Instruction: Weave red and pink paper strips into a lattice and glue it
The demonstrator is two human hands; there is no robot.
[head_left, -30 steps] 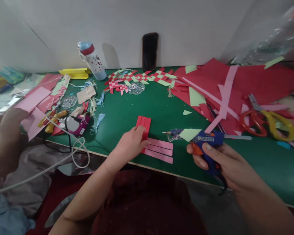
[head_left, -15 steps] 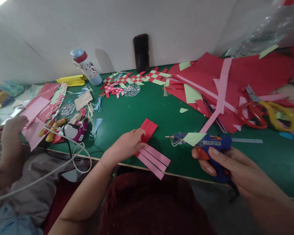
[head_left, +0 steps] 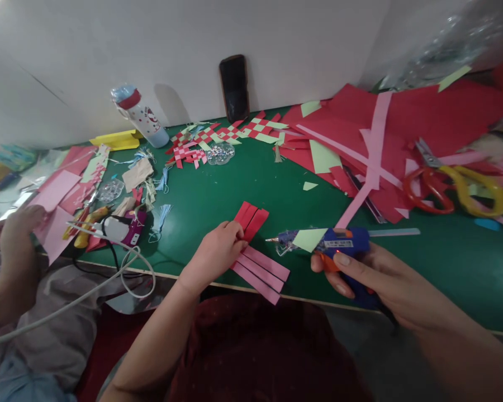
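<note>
At the table's front edge, my left hand (head_left: 220,251) grips paper strips where the red strips (head_left: 251,219) meet the pink strips (head_left: 263,273). The red ones point away from me, while the pink ones slant down to the right with narrow gaps between them. My right hand (head_left: 371,271) is wrapped round a blue glue gun (head_left: 346,245), with a finger at its orange trigger. A pale green paper piece lies over the barrel, and a clear glue stick (head_left: 396,232) sticks out of the back. The metal nozzle points left, close to the red strips but apart from them.
Red paper sheets (head_left: 331,120) and scissors (head_left: 448,181) lie at the right. A phone (head_left: 235,89) leans on the wall near woven checkered pieces (head_left: 260,127) and a bottle (head_left: 140,117). Tassels, cables and a power strip (head_left: 134,226) lie left, beside another person's hands (head_left: 20,223).
My right hand has brought the glue gun left, so its nozzle is nearer the red strips. The red strips have spread slightly apart. My left hand keeps its hold.
</note>
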